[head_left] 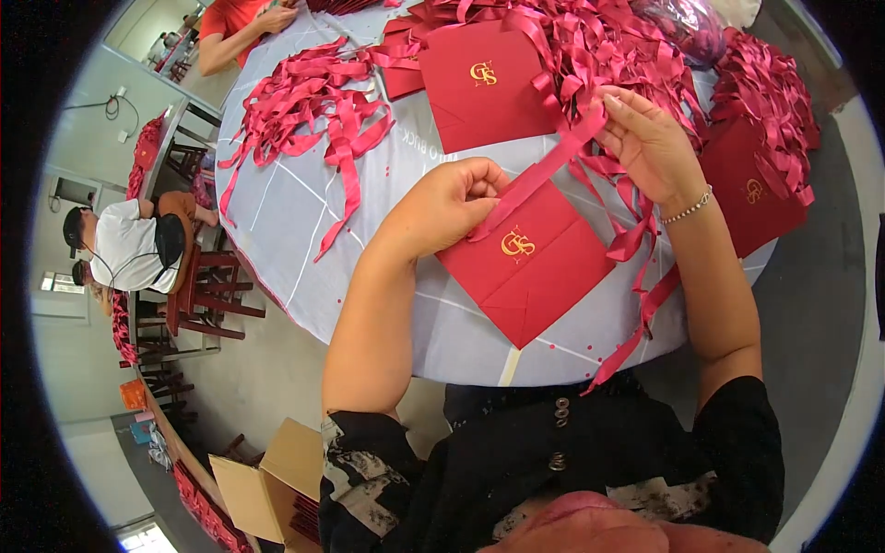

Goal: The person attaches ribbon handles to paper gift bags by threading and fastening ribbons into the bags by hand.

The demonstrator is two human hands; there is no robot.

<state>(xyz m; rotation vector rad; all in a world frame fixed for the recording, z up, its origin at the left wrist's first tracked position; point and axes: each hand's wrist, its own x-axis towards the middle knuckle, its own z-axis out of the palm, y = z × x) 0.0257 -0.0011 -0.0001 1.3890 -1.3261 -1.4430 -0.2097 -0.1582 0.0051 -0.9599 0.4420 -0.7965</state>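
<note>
A flat red paper gift bag (553,290) with a gold emblem lies near the table's front edge. At its top left edge my left hand (442,210) is closed, pinching the lower end of a red satin ribbon (546,173). The ribbon runs taut up and to the right. My right hand (648,147) pinches its other end between thumb and fingers, above the bag. Whether the left fingers grip the bag's edge too, I cannot tell. Beyond my hands lies another red bag (489,111) with the same emblem.
Loose red ribbons (309,101) lie at the table's left. A large ribbon heap (627,55) and more ribboned bags (751,184) crowd the right. A co-worker's arm (241,41) shows across the table (295,221). An open cardboard box (267,484) stands on the lower left.
</note>
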